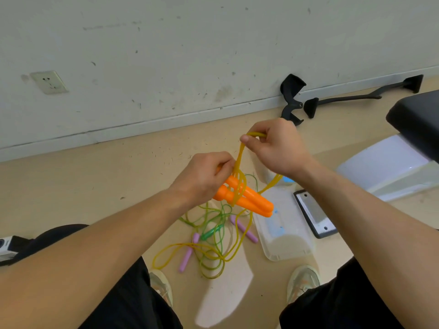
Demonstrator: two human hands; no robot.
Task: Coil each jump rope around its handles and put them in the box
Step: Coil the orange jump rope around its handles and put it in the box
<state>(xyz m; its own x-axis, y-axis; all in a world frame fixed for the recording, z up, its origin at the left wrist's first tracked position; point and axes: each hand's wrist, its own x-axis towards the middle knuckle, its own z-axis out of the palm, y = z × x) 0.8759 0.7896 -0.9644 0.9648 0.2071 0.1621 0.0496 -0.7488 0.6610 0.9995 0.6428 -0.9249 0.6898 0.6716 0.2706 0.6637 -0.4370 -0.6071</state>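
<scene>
Gripping 2 orange handles [249, 201] in curled left hand [204, 179] fingers, with yellow rope [239, 160] wound across them and pinched at 1 o'clock between right hand [278, 148] thumb and fingers.

We are gripping the orange handles [247, 198] in our left hand [206, 176], while our right hand [275, 143], farther right, is pinching the yellow rope [240, 157].

The orange handles [247, 198] carry yellow rope [239, 160]. At their six o'clock lie purple handles [244, 230], a green handle [210, 232] and green rope [222, 233].
</scene>
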